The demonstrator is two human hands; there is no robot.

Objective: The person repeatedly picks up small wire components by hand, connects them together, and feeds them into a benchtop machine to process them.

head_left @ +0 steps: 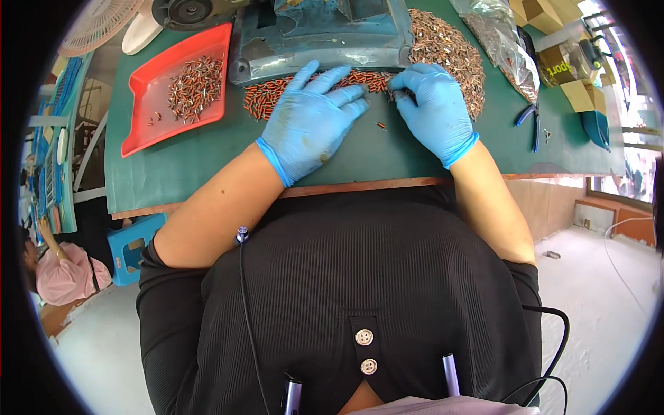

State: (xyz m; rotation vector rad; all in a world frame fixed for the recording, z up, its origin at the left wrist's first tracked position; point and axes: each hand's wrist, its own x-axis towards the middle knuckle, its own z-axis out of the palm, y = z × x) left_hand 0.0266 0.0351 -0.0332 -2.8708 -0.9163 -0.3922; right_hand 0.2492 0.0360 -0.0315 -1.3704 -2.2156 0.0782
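My left hand (308, 124), in a blue glove, lies with spread fingers over a row of small red-orange and dark cylindrical parts (259, 99) along the front of a worn blue-grey machine base (325, 52). At the right end of that row is my gloved right hand (436, 114). Its fingers are curled, with thumb and forefinger close together at the parts; what they hold, if anything, is too small to make out. One loose part (381, 126) lies on the green table between my hands. A big heap of similar brownish parts (449, 52) rises beyond my right hand.
To the left stands a red tray (142, 128) with a pile of parts. Blue-handled pliers (531, 124) and a clear plastic bag (501, 41) lie right. Cardboard boxes (584, 95) stand farther right. A fan (100, 24) is far left; a person in pink (69, 273) sits beyond a blue stool (135, 249).
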